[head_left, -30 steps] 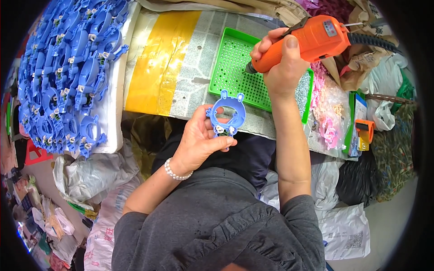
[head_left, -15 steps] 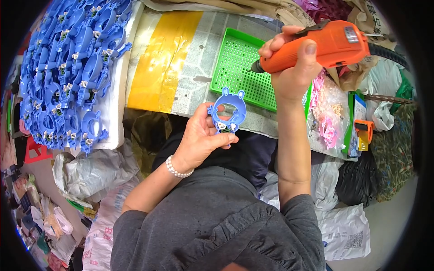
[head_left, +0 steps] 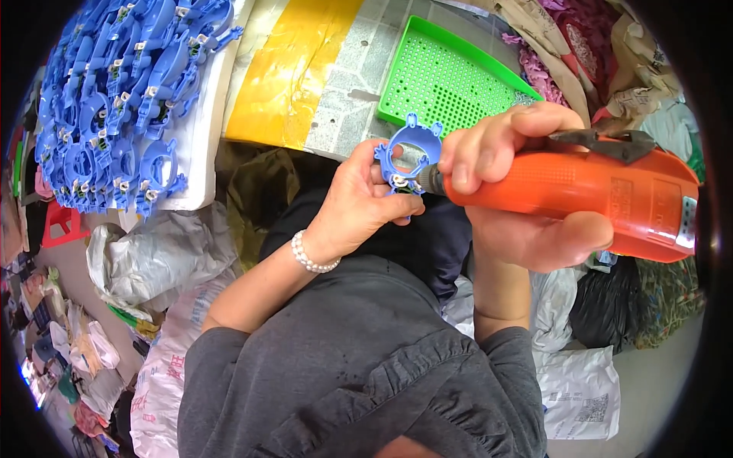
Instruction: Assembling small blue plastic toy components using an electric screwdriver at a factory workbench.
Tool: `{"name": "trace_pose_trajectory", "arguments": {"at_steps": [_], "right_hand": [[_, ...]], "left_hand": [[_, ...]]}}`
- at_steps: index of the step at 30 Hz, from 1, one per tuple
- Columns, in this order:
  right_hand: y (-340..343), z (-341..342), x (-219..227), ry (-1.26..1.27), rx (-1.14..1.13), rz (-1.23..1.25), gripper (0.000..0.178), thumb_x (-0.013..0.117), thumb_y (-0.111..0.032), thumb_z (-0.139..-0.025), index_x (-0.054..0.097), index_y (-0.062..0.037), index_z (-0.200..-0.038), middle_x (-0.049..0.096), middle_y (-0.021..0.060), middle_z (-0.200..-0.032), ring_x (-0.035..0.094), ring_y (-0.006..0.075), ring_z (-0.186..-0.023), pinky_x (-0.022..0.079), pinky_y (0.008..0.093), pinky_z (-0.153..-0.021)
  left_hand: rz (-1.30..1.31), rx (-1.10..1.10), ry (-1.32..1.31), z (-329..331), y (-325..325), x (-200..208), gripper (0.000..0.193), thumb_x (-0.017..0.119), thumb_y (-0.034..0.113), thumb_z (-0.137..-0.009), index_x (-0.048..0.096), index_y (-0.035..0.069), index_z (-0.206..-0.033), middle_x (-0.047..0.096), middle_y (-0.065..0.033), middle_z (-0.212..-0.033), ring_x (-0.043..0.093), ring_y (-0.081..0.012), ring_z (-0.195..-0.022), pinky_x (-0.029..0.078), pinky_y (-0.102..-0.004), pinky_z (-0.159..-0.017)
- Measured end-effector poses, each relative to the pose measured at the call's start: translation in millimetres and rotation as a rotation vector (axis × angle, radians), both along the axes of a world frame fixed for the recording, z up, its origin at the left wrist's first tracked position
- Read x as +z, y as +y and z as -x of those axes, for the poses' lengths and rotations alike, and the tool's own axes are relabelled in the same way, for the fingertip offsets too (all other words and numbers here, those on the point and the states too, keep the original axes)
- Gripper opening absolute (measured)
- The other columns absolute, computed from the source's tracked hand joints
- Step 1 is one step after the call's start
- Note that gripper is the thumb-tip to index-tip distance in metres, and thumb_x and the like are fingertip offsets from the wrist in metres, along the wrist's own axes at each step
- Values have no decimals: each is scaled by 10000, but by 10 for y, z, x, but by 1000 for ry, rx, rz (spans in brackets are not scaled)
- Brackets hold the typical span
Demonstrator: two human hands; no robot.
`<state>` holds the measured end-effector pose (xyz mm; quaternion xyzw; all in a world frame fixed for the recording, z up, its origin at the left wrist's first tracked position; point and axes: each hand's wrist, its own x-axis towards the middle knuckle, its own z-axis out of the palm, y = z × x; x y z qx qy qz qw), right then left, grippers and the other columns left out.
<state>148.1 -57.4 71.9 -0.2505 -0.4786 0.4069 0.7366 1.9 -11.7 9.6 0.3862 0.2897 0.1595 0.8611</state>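
A blue plastic ring-shaped part [head_left: 418,143] with small knobs on its rim is pinched between the thumb and fingers of my left hand [head_left: 365,200]. My right hand [head_left: 508,179] grips an orange electric screwdriver [head_left: 565,182], its body lying nearly level. The driver's dark nose [head_left: 432,180] meets the lower edge of the blue part, close by the small white pieces there. Whether a screw sits at the tip is too small to make out.
Many similar blue parts [head_left: 126,99] crowd a white foam board [head_left: 205,145] at the left. A green perforated tray [head_left: 450,84] lies on the table, beyond the held part. Yellow tape [head_left: 290,69] covers part of the tabletop. Paper sacking [head_left: 550,53] lies at the back right.
My right hand has brought the screwdriver from over the green tray down to the blue part. My left hand has shifted slightly right and away from me, still holding the part.
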Motion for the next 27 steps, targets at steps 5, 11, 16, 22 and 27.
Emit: {"name": "trace_pose_trajectory", "arguments": {"at_steps": [5,11,16,22,27], "right_hand": [[-51,66,-45,50,-43,72,819,515,-738,-733,454,-29,-1137,545,59,-826,545,184,-648,460,366,-647],[-70,105,-120,32,-70,87,826,511,-746,-728,455,-32,-1138,544,53,-821,540,181,-648,459,364,-653],[-99,130,-127,8,-126,115,815,528,-742,-719,461,-38,-1122,541,55,-806,541,185,-639,463,361,-639],[-233,279,-80,-8,-200,194,754,620,-673,-709,471,-22,-1059,531,70,-780,542,197,-635,465,360,-624],[-224,193,-89,-91,-73,131,795,628,-692,-685,471,-26,-1089,534,64,-818,531,186,-643,451,354,-633]], "left_hand": [[22,7,8,-14,-14,60,525,658,-61,-706,374,4,-1142,608,-105,-878,637,-149,-724,500,-237,-558],[40,36,-19,-6,-37,94,506,657,-87,-695,399,11,-1119,608,-85,-873,623,-132,-702,495,-232,-552],[41,38,-24,-32,-79,84,476,647,-93,-702,408,24,-1096,607,-78,-866,619,-126,-703,492,-232,-550],[34,120,5,-31,-163,60,459,636,-91,-707,404,32,-1084,599,-72,-844,618,-127,-693,489,-231,-550],[79,82,-25,62,-163,116,473,636,-96,-692,404,43,-1080,589,-70,-872,606,-126,-696,484,-248,-553]]}}
